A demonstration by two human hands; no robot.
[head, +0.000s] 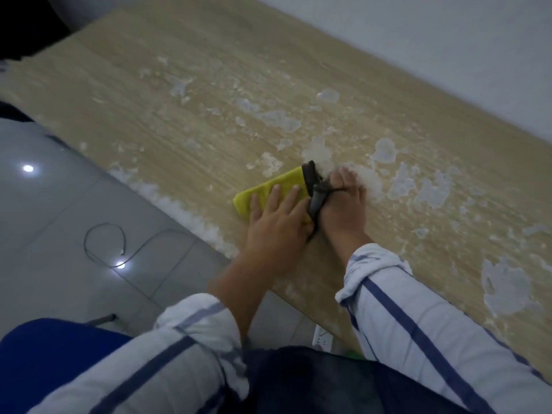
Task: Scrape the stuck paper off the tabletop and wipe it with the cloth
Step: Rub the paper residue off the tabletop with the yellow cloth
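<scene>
A light wooden tabletop (185, 94) carries many patches of stuck white paper (279, 119), thickest toward the right. My left hand (276, 222) lies flat, fingers spread, on a folded yellow cloth (265, 189) near the table's front edge. My right hand (343, 204) grips a dark scraper (313, 186) whose blade end rests on the table against the cloth's right side. A heap of loosened white paper (367, 182) sits just beyond my right fingers.
White paper crumbs (185, 210) line the table's front edge. Below it lie grey floor tiles with a thin looped cable (104, 243) and a white power strip (322, 339). A blue chair seat (44, 360) is at the lower left. A white wall (448, 40) borders the table's far side.
</scene>
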